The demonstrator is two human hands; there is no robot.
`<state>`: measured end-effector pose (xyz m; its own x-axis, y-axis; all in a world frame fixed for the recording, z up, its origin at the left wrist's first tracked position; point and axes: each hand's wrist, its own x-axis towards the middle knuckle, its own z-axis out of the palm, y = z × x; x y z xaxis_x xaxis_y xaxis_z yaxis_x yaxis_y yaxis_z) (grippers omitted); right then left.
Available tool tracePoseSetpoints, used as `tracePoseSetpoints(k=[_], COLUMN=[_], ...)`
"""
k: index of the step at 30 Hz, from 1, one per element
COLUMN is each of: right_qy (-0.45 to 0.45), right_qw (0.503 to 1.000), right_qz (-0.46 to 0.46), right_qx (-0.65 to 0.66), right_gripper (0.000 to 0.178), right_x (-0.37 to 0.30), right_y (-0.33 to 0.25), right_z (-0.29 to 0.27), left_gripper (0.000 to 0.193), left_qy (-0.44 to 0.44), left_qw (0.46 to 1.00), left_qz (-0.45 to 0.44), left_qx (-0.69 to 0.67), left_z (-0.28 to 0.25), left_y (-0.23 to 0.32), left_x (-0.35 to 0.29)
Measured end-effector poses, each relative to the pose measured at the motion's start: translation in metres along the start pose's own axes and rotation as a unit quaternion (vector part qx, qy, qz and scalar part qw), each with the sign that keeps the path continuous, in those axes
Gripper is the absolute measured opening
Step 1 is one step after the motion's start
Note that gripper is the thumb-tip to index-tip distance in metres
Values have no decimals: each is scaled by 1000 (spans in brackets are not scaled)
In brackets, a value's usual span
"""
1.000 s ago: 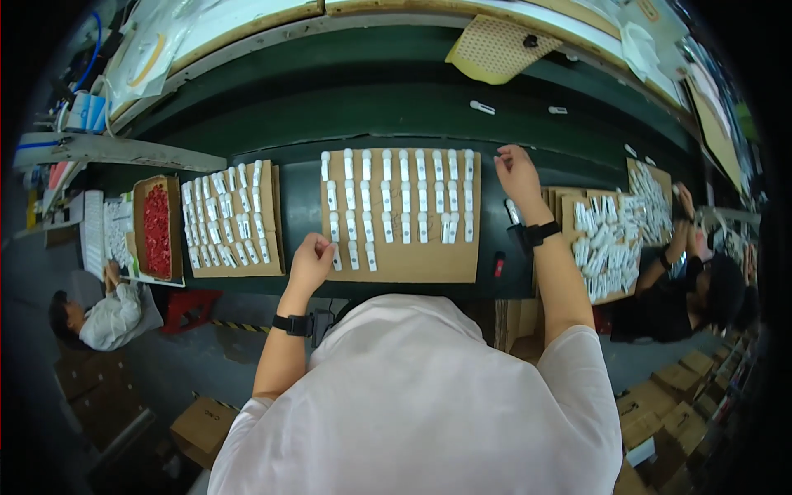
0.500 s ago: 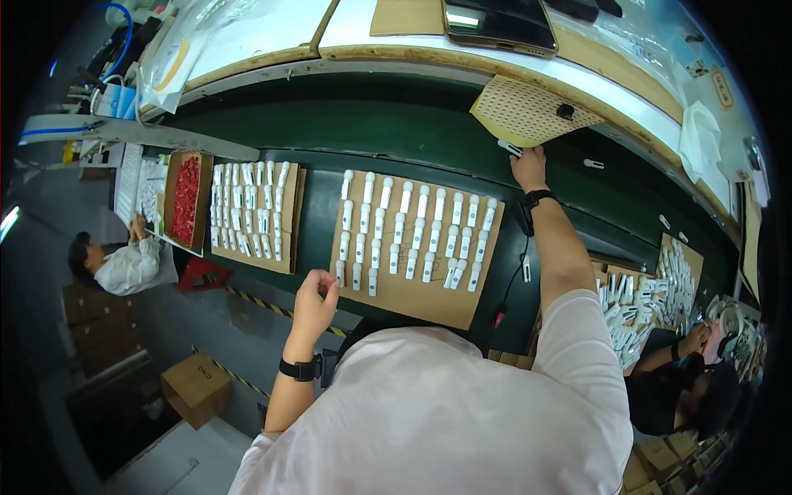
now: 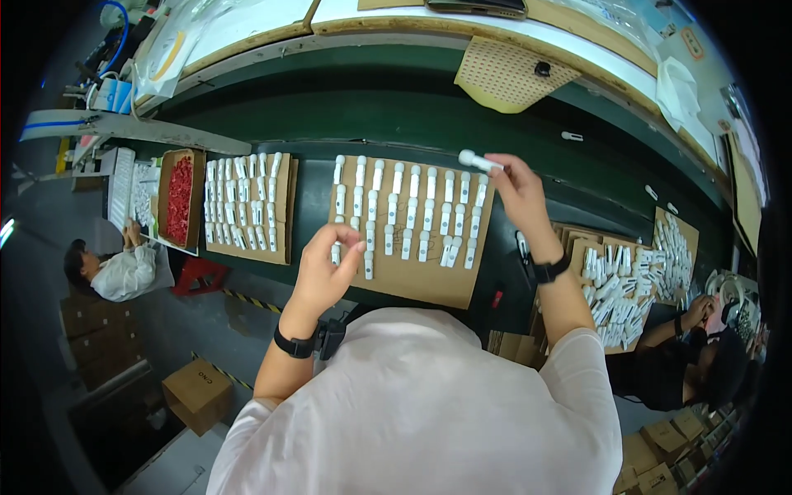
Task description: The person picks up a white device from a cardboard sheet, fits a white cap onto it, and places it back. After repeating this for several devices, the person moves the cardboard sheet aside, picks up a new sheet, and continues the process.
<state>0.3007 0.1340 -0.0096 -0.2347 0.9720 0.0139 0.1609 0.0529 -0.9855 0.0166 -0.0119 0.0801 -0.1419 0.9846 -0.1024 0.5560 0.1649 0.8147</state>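
My right hand [image 3: 518, 191] pinches a small white stick-shaped device [image 3: 478, 161] with a rounded cap, above the far right corner of a cardboard sheet [image 3: 445, 285]. Similar white devices [image 3: 398, 179] lie on that sheet in spaced rows, caps pointing away from me. My left hand [image 3: 323, 268] is over the sheet's near left corner. Its thumb and index fingertip come together in a loop; nothing shows between them, though the tips are too small to be sure. One white device is visible through the loop, and the hand hides part of the rows.
At left, another filled cardboard sheet [image 3: 290, 210] lies beside a box of red pieces [image 3: 180, 198]. Piled white devices [image 3: 615, 285] are at right. A loose device [image 3: 572, 136] lies on the green surface. A yellow dotted sheet [image 3: 503, 74] hangs from the shelf. Co-workers [image 3: 132, 268] sit on both sides.
My right hand has come back from beside the yellow dotted sheet toward the cardboard, bringing the white device. My left hand has shifted slightly over the near left corner. The whole view has tilted.
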Motion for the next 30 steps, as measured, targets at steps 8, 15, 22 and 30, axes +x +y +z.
tracePoseSetpoints(k=[8, 15, 22, 30], right_qy=[-91, -51, -1, 38], right_qw=[991, 981, 961, 939], right_qz=[-83, -186, -272, -328], right_qx=[55, 15, -50, -93], right_gripper=[22, 22, 23, 23], right_x=[-105, -139, -158, -168], right_y=[-101, -145, -167, -173], right_z=[57, 111, 145, 164], left_gripper=[26, 31, 26, 25], left_qy=[-65, -116, -98, -107], left_qw=[961, 937, 885, 876], left_qz=[261, 318, 427, 434], left_qx=[-66, -87, -160, -179], left_z=[-17, -53, -76, -90], left_y=[47, 31, 18, 8], left_x=[3, -23, -36, -44])
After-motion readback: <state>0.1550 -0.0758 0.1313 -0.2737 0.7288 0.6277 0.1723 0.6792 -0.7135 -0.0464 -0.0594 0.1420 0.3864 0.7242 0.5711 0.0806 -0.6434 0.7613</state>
